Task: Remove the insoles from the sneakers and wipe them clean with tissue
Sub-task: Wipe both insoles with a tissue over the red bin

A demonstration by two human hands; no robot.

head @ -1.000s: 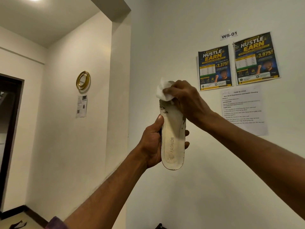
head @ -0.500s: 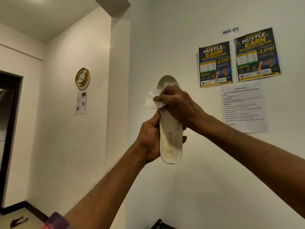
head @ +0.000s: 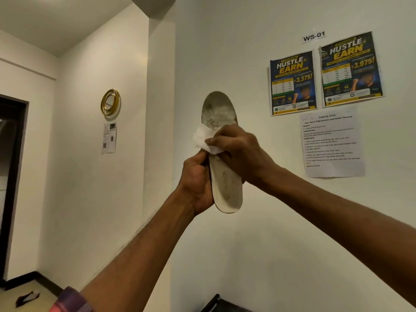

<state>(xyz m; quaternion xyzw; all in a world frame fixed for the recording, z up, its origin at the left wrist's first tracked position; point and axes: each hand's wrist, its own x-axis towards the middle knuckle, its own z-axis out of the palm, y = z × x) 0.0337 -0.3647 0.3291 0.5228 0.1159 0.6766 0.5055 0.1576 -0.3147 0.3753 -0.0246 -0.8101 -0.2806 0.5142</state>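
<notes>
Before WS-01 wall | left hand [head: 197,183] grips "FASHION" insole [head: 226,181] | right hand [head: 238,149] fingers pinch tissue [head: 203,138]

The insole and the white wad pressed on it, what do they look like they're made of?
The insole: probably foam with a matte, fabric-like off-white top, judging by its thick soft rim, printed lettering and worn, grimy toe area. The white wad: looks like thin tissue paper, crumpled and creased under the right hand, with no sheen.
</notes>
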